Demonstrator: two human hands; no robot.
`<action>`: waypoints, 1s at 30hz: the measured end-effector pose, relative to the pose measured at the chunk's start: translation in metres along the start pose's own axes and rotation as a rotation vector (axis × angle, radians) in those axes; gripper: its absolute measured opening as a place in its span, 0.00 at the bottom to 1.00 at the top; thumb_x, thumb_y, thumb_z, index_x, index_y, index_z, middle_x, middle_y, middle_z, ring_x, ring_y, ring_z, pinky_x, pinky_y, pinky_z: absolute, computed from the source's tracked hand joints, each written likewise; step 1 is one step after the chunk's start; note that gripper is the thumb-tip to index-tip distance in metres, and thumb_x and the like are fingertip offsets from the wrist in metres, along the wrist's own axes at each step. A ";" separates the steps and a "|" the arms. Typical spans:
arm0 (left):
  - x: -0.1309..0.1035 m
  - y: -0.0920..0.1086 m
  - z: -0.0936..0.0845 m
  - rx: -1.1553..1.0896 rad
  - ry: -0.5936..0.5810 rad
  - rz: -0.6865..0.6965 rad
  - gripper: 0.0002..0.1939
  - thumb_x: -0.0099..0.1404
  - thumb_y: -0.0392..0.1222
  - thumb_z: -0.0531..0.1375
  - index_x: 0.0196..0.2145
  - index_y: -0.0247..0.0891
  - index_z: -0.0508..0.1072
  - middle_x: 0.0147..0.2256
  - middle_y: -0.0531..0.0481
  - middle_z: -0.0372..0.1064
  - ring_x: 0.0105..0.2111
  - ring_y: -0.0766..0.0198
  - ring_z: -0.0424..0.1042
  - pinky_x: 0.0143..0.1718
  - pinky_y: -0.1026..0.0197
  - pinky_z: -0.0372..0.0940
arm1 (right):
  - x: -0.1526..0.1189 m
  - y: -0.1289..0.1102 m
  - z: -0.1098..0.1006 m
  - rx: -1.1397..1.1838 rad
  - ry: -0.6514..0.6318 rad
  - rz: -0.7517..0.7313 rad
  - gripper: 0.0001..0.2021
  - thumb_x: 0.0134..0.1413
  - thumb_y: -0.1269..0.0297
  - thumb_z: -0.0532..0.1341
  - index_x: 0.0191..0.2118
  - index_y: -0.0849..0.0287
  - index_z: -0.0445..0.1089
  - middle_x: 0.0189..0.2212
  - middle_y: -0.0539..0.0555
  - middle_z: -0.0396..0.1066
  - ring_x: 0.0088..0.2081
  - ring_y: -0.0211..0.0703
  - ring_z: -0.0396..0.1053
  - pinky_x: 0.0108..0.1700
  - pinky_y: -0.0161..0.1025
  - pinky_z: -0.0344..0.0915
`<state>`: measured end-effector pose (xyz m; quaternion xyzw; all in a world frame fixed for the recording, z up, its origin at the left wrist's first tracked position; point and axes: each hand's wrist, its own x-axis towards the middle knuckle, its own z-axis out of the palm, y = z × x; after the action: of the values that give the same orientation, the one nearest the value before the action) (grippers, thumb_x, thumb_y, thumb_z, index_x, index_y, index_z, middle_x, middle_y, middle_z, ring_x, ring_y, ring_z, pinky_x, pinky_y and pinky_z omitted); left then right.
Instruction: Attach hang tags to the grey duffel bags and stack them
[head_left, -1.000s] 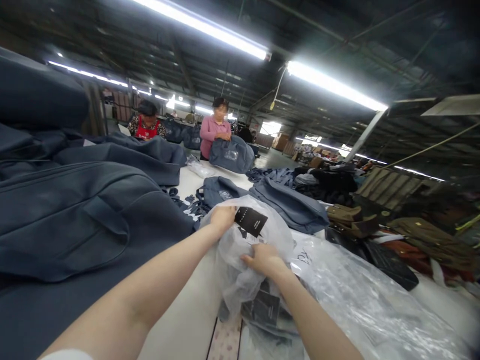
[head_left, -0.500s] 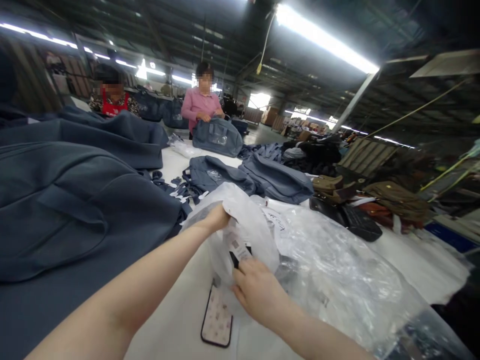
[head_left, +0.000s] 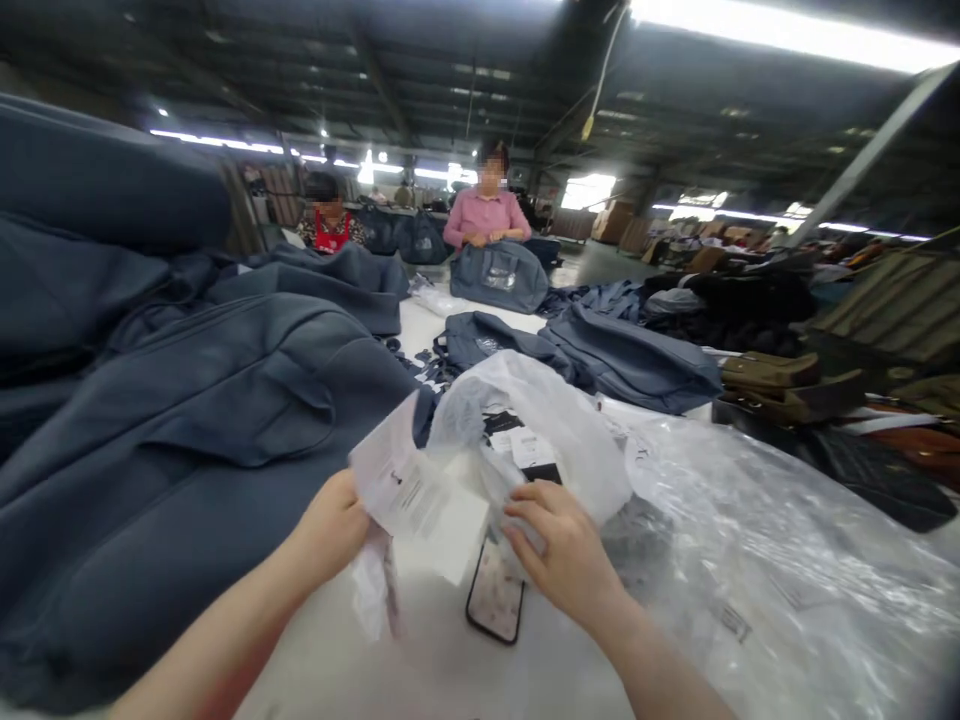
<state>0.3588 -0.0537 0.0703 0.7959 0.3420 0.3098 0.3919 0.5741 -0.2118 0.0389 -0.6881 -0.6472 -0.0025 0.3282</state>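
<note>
Your left hand (head_left: pixel 330 525) is closed on the near left edge of the printed paper (head_left: pixel 442 510) — light and floppy, likely to crease, so a pinch at the edge suits it. The white plastic bag (head_left: pixel 592 440) sits mid-bench (head_left: pixel 420 670), beyond the phone (head_left: pixel 496 600); it looks soft and slippery. Your right hand (head_left: pixel 566 550) reaches in, fingers curled at its near edge — you can't tell whether they pinch it.

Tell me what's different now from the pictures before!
The left hand let go of the cloudy plastic bag, moved left and nearer, and now holds white printed papers. The right hand is still at the bag. The phone still lies there.
</note>
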 end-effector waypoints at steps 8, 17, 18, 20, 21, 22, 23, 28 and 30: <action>-0.091 -0.081 -0.006 0.023 -0.306 -0.289 0.20 0.66 0.52 0.48 0.31 0.36 0.73 0.20 0.54 0.65 0.22 0.65 0.65 0.27 0.64 0.58 | -0.011 -0.064 0.066 0.467 -0.227 -0.062 0.24 0.51 0.61 0.63 0.54 0.56 0.62 0.48 0.59 0.67 0.47 0.47 0.67 0.48 0.45 0.66; -0.139 -0.068 -0.027 -0.159 -0.409 -0.283 0.19 0.67 0.51 0.49 0.36 0.35 0.73 0.19 0.56 0.63 0.20 0.69 0.62 0.25 0.67 0.57 | -0.016 -0.085 0.136 0.317 -0.357 -0.310 0.21 0.49 0.66 0.64 0.51 0.59 0.67 0.55 0.60 0.64 0.57 0.51 0.59 0.60 0.49 0.55; -0.141 -0.070 -0.029 -0.174 -0.390 -0.294 0.19 0.67 0.52 0.49 0.36 0.35 0.73 0.18 0.56 0.63 0.19 0.69 0.62 0.25 0.67 0.57 | -0.016 -0.084 0.141 0.312 -0.360 -0.295 0.15 0.52 0.68 0.61 0.48 0.58 0.70 0.49 0.58 0.69 0.52 0.48 0.64 0.56 0.47 0.59; -0.144 -0.074 -0.033 -0.189 -0.358 -0.333 0.20 0.67 0.53 0.49 0.37 0.34 0.72 0.17 0.57 0.62 0.18 0.69 0.61 0.24 0.67 0.56 | -0.017 -0.082 0.146 0.298 -0.355 -0.249 0.11 0.56 0.71 0.56 0.45 0.57 0.71 0.41 0.55 0.74 0.44 0.44 0.69 0.50 0.42 0.63; -0.144 -0.077 -0.035 -0.196 -0.348 -0.357 0.20 0.67 0.54 0.49 0.37 0.34 0.72 0.17 0.57 0.63 0.18 0.69 0.62 0.24 0.66 0.56 | -0.017 -0.081 0.145 0.286 -0.339 -0.228 0.12 0.57 0.73 0.55 0.44 0.57 0.71 0.39 0.55 0.74 0.42 0.44 0.69 0.47 0.41 0.64; -0.145 -0.080 -0.037 -0.202 -0.345 -0.381 0.21 0.66 0.54 0.49 0.38 0.34 0.72 0.17 0.56 0.64 0.19 0.68 0.62 0.24 0.66 0.57 | -0.017 -0.081 0.143 0.273 -0.311 -0.211 0.12 0.57 0.73 0.55 0.44 0.57 0.71 0.39 0.55 0.74 0.41 0.44 0.69 0.46 0.41 0.64; -0.145 -0.082 -0.039 -0.206 -0.348 -0.395 0.21 0.66 0.54 0.50 0.38 0.34 0.72 0.19 0.55 0.66 0.20 0.67 0.64 0.25 0.66 0.57 | -0.017 -0.080 0.140 0.263 -0.282 -0.204 0.12 0.57 0.73 0.55 0.44 0.58 0.70 0.39 0.55 0.74 0.41 0.44 0.69 0.46 0.41 0.64; -0.146 -0.089 -0.045 -0.301 -0.505 -0.389 0.14 0.61 0.49 0.58 0.36 0.35 0.73 0.33 0.49 0.74 0.35 0.62 0.71 0.40 0.63 0.63 | -0.014 -0.073 0.126 0.185 -0.197 -0.168 0.09 0.60 0.69 0.54 0.41 0.59 0.71 0.32 0.55 0.73 0.36 0.45 0.68 0.40 0.39 0.62; -0.148 -0.090 -0.044 -0.365 -0.574 -0.405 0.13 0.59 0.47 0.61 0.38 0.35 0.73 0.33 0.49 0.75 0.36 0.61 0.72 0.42 0.62 0.63 | -0.013 -0.070 0.124 0.154 -0.182 -0.140 0.08 0.60 0.67 0.54 0.39 0.59 0.71 0.31 0.55 0.73 0.36 0.45 0.68 0.39 0.38 0.62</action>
<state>0.2132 -0.1106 -0.0164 0.6839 0.3080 0.0469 0.6597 0.4578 -0.1709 -0.0325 -0.6116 -0.7189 0.0866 0.3188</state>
